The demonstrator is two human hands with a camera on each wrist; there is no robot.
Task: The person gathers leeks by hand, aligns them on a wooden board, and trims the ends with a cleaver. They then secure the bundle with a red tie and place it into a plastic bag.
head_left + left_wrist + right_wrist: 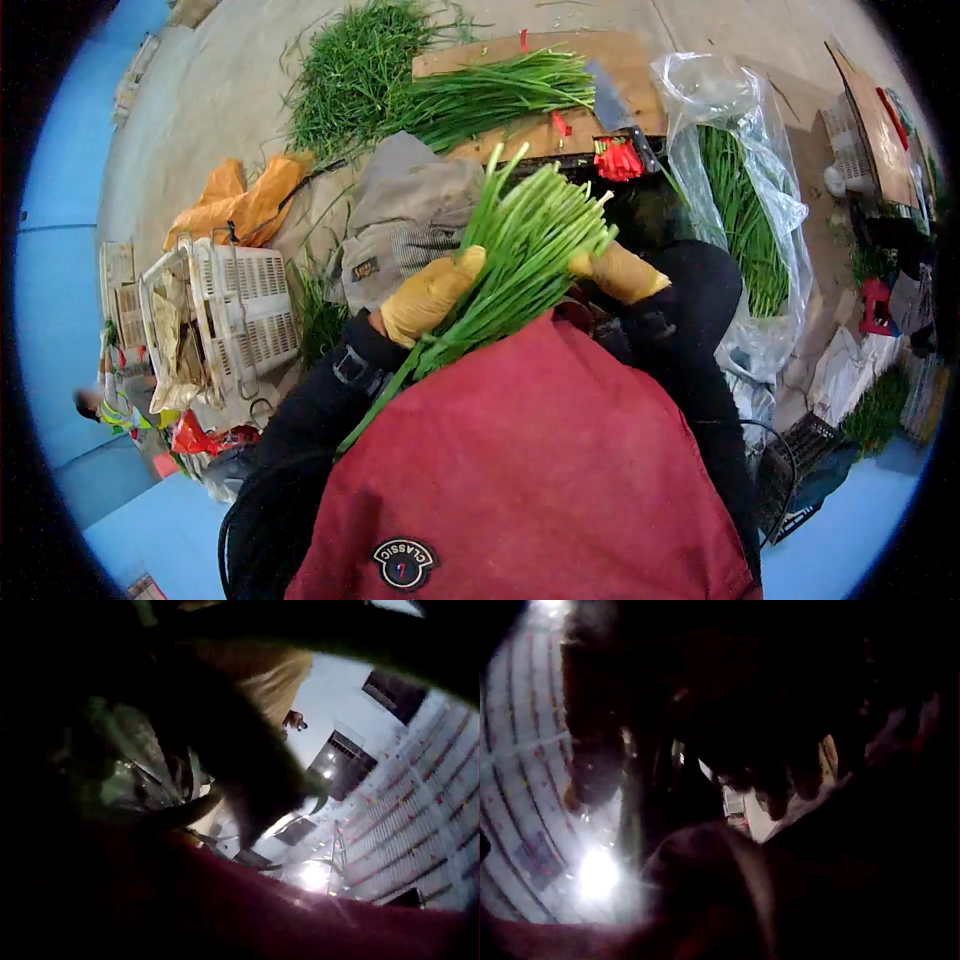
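A loose bunch of garlic chives (525, 235) lies across my lap, pale stalk ends pointing up and away, green leaves trailing down to the left. My left hand (432, 298), in a yellow glove, grips its left side with the thumb over the stalks. On the opposite side my gloved right hand (622, 273) holds the bunch near the stalk ends; its fingers are partly hidden beneath. Both wrist views are very dark, with a bit of yellow glove (274, 686) showing in the left one.
Ahead, a wooden board (630, 65) carries more chives (500, 95), a cleaver (608, 98) and red ties (618, 160). A clear plastic bag (790, 215) of chives lies right. White crates (245, 310) and orange cloth (238, 203) stand left. Another person (120, 405) is far left.
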